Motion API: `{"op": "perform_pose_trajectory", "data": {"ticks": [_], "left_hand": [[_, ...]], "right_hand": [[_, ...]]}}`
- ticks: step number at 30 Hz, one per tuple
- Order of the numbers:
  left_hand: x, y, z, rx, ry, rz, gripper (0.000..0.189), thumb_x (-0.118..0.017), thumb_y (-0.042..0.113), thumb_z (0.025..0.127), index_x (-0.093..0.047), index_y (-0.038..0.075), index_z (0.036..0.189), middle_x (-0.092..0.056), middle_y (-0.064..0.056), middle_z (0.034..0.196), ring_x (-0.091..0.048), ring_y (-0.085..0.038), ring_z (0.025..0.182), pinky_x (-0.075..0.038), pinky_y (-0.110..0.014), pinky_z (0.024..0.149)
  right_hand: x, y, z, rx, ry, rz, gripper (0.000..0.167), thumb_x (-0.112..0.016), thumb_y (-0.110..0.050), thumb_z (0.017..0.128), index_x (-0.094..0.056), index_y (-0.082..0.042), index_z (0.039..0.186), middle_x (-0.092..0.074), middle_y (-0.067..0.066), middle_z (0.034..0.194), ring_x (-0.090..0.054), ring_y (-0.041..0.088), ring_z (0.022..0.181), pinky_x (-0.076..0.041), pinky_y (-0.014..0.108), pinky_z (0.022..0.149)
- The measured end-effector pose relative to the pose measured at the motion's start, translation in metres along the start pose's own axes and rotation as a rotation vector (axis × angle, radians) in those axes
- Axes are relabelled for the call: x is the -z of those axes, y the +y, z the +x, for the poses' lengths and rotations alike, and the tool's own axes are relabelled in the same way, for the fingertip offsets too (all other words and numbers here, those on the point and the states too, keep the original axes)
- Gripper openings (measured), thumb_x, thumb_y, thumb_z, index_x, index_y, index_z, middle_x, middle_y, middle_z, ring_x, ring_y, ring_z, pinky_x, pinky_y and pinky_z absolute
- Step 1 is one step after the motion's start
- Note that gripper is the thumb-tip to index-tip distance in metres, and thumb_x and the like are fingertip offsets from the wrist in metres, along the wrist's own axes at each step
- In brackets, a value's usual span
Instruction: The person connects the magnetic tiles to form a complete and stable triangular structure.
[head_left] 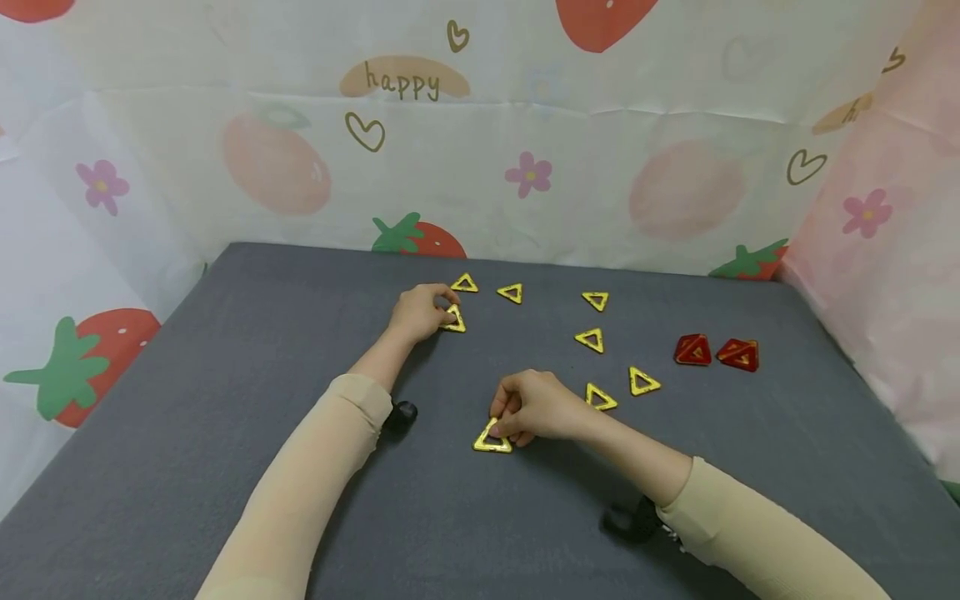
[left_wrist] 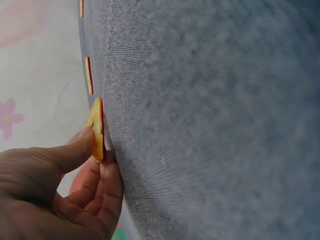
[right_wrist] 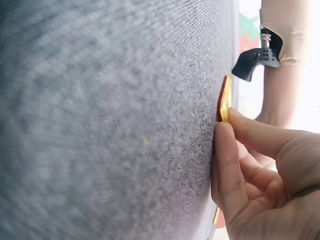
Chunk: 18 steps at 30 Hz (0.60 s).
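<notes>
At the far middle of the table, my left hand (head_left: 420, 313) pinches a hollow yellow triangle tile (left_wrist: 98, 131) between thumb and fingers. The left wrist view shows the tile's red edge, with the fingers right at the cloth. Nearer to me, my right hand (head_left: 542, 406) pinches another yellow triangle tile (head_left: 491, 447) by its right side. In the right wrist view this tile's yellow face and red edge show beyond the fingertips, close over the cloth. Just behind the left hand's tile lies a loose yellow triangle tile (head_left: 465, 289).
Several more yellow triangle tiles lie spread to the right, one tile (head_left: 600, 405) partly behind the right forearm. Farther right sit two clusters of red triangle tiles, a left cluster (head_left: 692, 350) and a right cluster (head_left: 738, 355). A printed curtain (head_left: 450, 167) hangs behind the grey table (head_left: 187, 400).
</notes>
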<state>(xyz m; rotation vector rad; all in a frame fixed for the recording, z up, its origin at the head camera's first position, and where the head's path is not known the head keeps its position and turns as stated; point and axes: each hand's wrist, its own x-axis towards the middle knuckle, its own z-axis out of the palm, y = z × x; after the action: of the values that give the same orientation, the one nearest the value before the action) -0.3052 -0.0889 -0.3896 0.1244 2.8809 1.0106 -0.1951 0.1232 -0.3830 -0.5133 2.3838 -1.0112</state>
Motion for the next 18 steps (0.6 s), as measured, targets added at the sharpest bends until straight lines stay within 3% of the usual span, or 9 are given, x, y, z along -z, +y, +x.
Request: {"op": "perform_pose_trajectory", "data": {"ticks": [3,10,18], "left_hand": [[0.001,0.001,-0.002,-0.007,-0.022,-0.025,0.028,-0.068,0.018,0.094,-0.069,0.016,0.121,-0.072,-0.013,0.11,-0.067,-0.027,0.093,-0.053,-0.036,0.079],[0.003,0.003,-0.007,-0.059,-0.128,-0.115,0.028,-0.066,0.013,0.094,-0.07,0.013,0.122,-0.073,-0.014,0.093,-0.066,-0.014,0.064,-0.055,-0.025,0.061],[0.011,0.003,-0.023,-0.088,-0.222,-0.13,0.031,-0.065,0.013,0.095,-0.069,0.012,0.126,-0.073,-0.014,0.096,-0.067,-0.013,0.065,-0.058,-0.028,0.066]], "right_hand": [[-0.001,0.001,0.0,0.006,0.001,-0.003,0.01,-0.078,-0.013,0.084,-0.07,-0.01,0.088,-0.071,0.003,0.071,-0.067,0.012,0.057,-0.058,0.029,0.056],[-0.002,0.003,0.001,0.024,0.009,-0.009,0.009,-0.078,-0.013,0.084,-0.07,-0.011,0.088,-0.071,0.002,0.071,-0.068,0.013,0.057,-0.058,0.03,0.057],[-0.002,0.006,0.001,0.041,0.013,-0.011,0.01,-0.078,-0.014,0.084,-0.069,-0.011,0.088,-0.071,0.002,0.07,-0.068,0.013,0.056,-0.058,0.029,0.056]]}}
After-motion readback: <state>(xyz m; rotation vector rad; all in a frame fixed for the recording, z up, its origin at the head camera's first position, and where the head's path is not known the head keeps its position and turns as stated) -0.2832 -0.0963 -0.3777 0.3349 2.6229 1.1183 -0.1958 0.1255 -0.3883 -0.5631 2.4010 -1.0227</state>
